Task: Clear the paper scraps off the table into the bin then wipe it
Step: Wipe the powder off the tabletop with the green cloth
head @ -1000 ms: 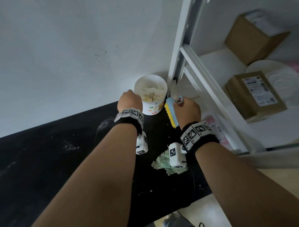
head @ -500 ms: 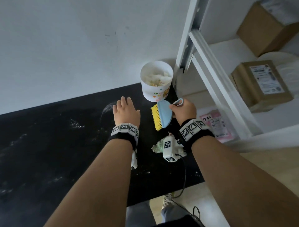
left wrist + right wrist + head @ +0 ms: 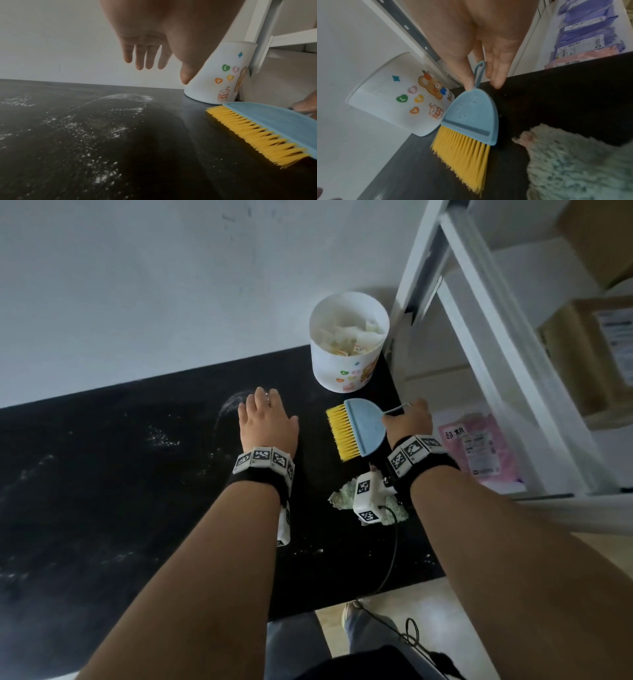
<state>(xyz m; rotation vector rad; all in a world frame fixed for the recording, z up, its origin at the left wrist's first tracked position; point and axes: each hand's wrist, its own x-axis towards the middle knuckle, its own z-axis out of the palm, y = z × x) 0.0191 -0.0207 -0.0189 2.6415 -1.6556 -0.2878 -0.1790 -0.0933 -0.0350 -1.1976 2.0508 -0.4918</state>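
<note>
A white bin (image 3: 347, 344) (image 3: 221, 75) (image 3: 399, 97) with cartoon stickers stands at the table's far right corner, with paper scraps (image 3: 346, 335) inside. My right hand (image 3: 407, 419) (image 3: 481, 75) pinches the loop handle of a small blue brush (image 3: 363, 428) (image 3: 267, 125) (image 3: 471, 116) with yellow bristles, just in front of the bin. My left hand (image 3: 267, 419) (image 3: 150, 56) hovers over the black table (image 3: 102, 474) with straight fingers, holding nothing, left of the brush. A pale green fluffy cloth (image 3: 342, 494) (image 3: 573, 162) lies under my right wrist.
White dust streaks (image 3: 161, 436) (image 3: 106, 121) mark the table left of my left hand. A white shelf frame (image 3: 479, 337) stands right of the table, with cardboard boxes (image 3: 589, 357) and a pink packet (image 3: 479, 446) on it. A wall runs behind the table.
Both hands have pulled back from the bin toward me. The left hand let go of the bin and now hovers flat over the table. The brush came back with the right hand.
</note>
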